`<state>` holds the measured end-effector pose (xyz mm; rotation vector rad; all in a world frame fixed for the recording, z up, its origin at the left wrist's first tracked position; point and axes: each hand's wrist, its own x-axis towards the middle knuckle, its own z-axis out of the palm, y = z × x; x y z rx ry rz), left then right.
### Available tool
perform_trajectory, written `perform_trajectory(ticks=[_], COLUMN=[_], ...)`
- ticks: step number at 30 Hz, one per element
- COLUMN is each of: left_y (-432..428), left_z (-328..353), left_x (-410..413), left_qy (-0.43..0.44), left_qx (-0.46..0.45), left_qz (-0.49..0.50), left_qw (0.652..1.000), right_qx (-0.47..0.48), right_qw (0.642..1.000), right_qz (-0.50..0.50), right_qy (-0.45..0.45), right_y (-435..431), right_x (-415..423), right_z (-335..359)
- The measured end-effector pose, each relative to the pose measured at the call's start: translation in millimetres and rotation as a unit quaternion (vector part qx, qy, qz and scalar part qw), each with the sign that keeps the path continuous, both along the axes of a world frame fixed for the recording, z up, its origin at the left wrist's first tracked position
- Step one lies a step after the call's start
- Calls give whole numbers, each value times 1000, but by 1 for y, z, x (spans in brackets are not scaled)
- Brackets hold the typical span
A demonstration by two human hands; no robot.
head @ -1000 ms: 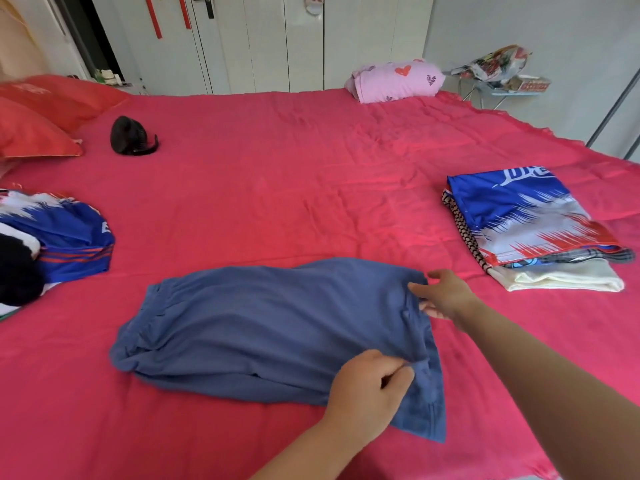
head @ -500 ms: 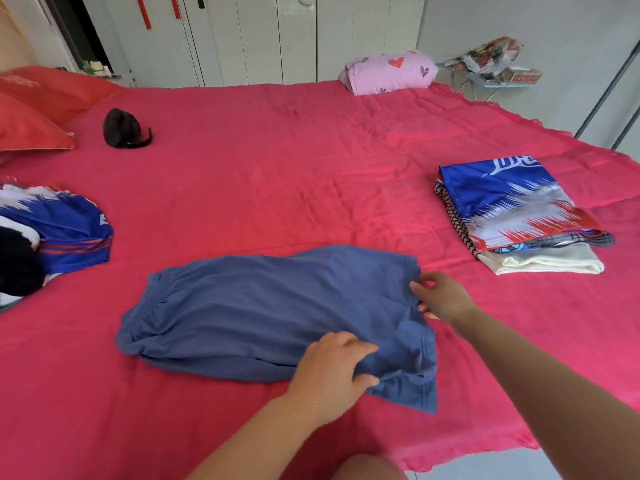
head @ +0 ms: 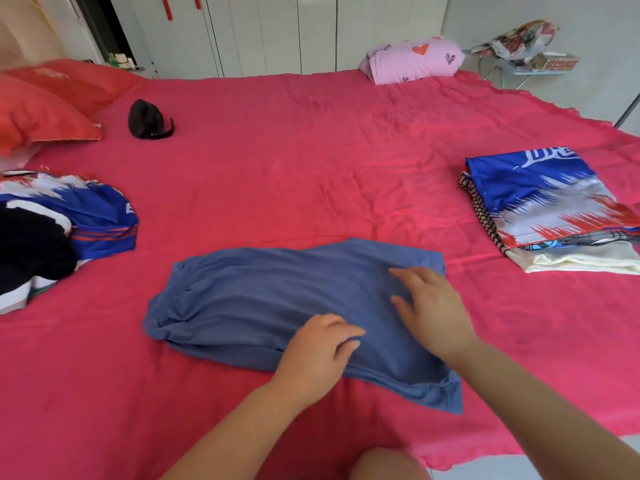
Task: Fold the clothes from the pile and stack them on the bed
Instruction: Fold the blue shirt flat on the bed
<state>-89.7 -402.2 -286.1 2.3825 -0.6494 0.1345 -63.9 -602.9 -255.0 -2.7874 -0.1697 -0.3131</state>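
Observation:
A pair of blue-grey shorts lies flat and folded lengthwise on the red bed, waistband to the left. My left hand rests on its near middle with fingers loosely bent. My right hand lies palm-down on the right part of the shorts with spread fingers. A pile of unfolded clothes, blue, white and black, sits at the left. A stack of folded clothes with a blue, white and red jersey on top sits at the right.
Red pillows lie at the far left, with a small black object beside them. A pink bundle with hearts sits at the bed's far edge. A small stand with bags is beyond the far right corner. My knee shows at the bottom.
My right hand let go of the shorts' right edge and moved left onto the fabric, fingers spread. My left hand shifted slightly along the near side. The camera view tilted lower.

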Motion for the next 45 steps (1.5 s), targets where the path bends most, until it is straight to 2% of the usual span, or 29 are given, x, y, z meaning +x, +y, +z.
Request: perform_trajectory(ticks=[2, 5, 7, 13, 16, 19, 20, 23, 25, 27, 29, 30, 33, 36, 39, 40, 43, 45], left_y=[30, 73, 101, 134, 140, 159, 166, 181, 185, 190, 196, 200, 202, 208, 202, 197, 167, 141], left_z=[-5, -8, -12, -5, 0, 6, 9, 15, 18, 18, 12, 10, 14, 4, 3, 4, 23, 41], left_x=[7, 10, 5, -6, -5, -3, -3, -3, -2, 1, 8, 13, 31, 51, 60, 61, 58, 47], left_qy=[-65, 58, 118, 122, 95, 89, 89, 75, 45, -20, -35, -12, 135, 249, 306, 304, 233, 182], left_qx=[78, 273, 321, 275, 308, 325, 321, 308, 281, 221, 153, 118, -29, -198, -384, -416, -421, -411], left_qz=[66, 122, 123, 122, 131, 149, 161, 209, 234, 263, 325, 357, 422, 453, 435, 424, 398, 367], left_qw=[993, 953, 932, 946, 938, 930, 929, 925, 930, 939, 933, 927, 896, 833, 755, 745, 781, 814], right_qx=[-67, -161, -175, -170, -212, -249, -242, -144, -103, -107, -109, -124, -158, -148, -37, 15, 162, 286], right_qw=[994, 959, 949, 959, 934, 939, 948, 974, 975, 969, 964, 960, 951, 947, 956, 963, 962, 929], right_qz=[57, 42, 37, -14, -10, -25, -16, 68, 131, 163, 171, 177, 158, 193, 183, 170, 133, 87], right_qy=[72, 231, 259, 228, 288, 237, 204, 159, 150, 153, 172, 178, 212, 208, 225, 206, 173, 219], right_y=[20, 24, 20, 19, 19, 37, 48, 92, 127, 158, 180, 186, 195, 191, 187, 188, 189, 186], right_x=[-19, -43, -44, -48, -54, -43, -38, -27, -26, -27, -30, -34, -43, -36, -26, -22, -1, 14], right_z=[-16, -36, -34, -24, -27, -9, -3, -1, -6, -11, -23, -29, -40, -38, -26, -19, 8, 28])
